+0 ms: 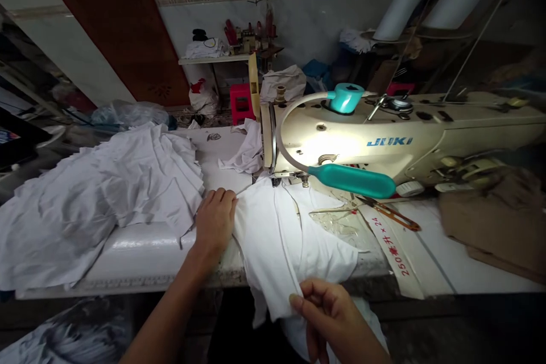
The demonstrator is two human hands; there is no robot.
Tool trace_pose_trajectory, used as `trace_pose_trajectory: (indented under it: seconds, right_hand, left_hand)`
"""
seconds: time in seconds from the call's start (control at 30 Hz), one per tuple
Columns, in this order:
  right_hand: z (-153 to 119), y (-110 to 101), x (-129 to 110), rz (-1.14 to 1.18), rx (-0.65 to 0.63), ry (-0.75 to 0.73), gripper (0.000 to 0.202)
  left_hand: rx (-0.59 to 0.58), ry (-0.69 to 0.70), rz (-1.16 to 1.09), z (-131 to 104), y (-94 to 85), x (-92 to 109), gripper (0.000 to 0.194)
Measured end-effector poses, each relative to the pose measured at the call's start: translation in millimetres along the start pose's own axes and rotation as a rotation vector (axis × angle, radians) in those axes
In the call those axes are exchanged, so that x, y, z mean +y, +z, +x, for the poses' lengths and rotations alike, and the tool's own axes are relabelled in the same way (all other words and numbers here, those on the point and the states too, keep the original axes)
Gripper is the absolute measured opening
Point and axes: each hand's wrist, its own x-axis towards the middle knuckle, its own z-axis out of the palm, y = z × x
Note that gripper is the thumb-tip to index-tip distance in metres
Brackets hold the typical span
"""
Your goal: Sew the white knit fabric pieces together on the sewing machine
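Observation:
A white fabric piece (273, 239) lies under the needle area of the cream sewing machine (341, 136) and hangs over the table's front edge. My left hand (215, 219) rests at its left edge, fingers bent and close together on the cloth by the machine's foot. Lower down, my right hand (328, 315) pinches the fabric's long edge between thumb and fingers. A seam line runs from the presser foot (276, 181) toward my right hand. The fingertips of my left hand are partly hidden.
A large pile of white fabric pieces (140, 176) covers the table's left. A teal lamp (356, 180) curves before the machine. Orange thread snips (394, 216), loose thread scraps (341, 224) and a brown cloth (499, 227) lie to the right. Thread cones (401, 8) stand behind.

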Motion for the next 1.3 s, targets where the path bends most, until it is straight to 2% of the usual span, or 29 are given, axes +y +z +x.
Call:
trace_pose_trajectory:
  seconds: [0.13, 0.23, 0.37, 0.47, 0.57, 0.67, 0.73, 0.8, 0.9, 1.0, 1.13, 1.3]
  right_hand:
    - [-3, 9, 11, 0.005, -0.053, 0.072, 0.066]
    - [-1, 15, 15, 0.016, -0.069, 0.081, 0.066]
    - [0, 15, 13, -0.006, -0.103, 0.062, 0.063]
    - [-5, 8, 2, -0.188, -0.110, 0.019, 0.055]
    - [-12, -9, -18, -0.555, -0.072, -0.199, 0.043]
    - [-14, -32, -44, -0.763, 0.077, -0.586, 0.020]
    - [-10, -47, -60, -0.828, 0.143, -0.801, 0.019]
    - [-1, -59, -69, -0.924, 0.126, -0.936, 0.027]
    - [14, -69, -70, -1.092, 0.051, -1.003, 0.037]
    - [23, -72, -61, -1.185, 0.058, -1.010, 0.034]
    - [26, -71, -50, -1.195, 0.124, -1.080, 0.032]
    - [28, -68, -48, -1.213, 0.153, -1.174, 0.032]
  left_hand:
    - [0.061, 0.008, 0.130, 2, -9.4, 7, 0.020]
    - [0.051, 0.103, -0.024, 5, -15.2, 27, 0.024]
    - [-0.131, 0.194, -0.237, 13, -12.8, 57, 0.027]
    - [-0.221, 0.198, -0.281, 18, -9.3, 71, 0.024]
    - [-0.241, 0.231, -0.293, 13, -13.0, 81, 0.017]
    - [-0.236, 0.280, -0.312, -9, -23.4, 92, 0.015]
    - [-0.219, 0.318, -0.324, -30, -31.0, 100, 0.015]
    - [-0.188, 0.359, -0.313, -52, -37.2, 107, 0.016]
    - [-0.135, 0.399, -0.277, -79, -42.5, 113, 0.021]
    - [-0.097, 0.399, -0.249, -95, -43.3, 116, 0.025]
    - [-0.078, 0.389, -0.231, -104, -41.8, 120, 0.030]
    - [-0.067, 0.370, -0.251, -105, -39.4, 117, 0.033]
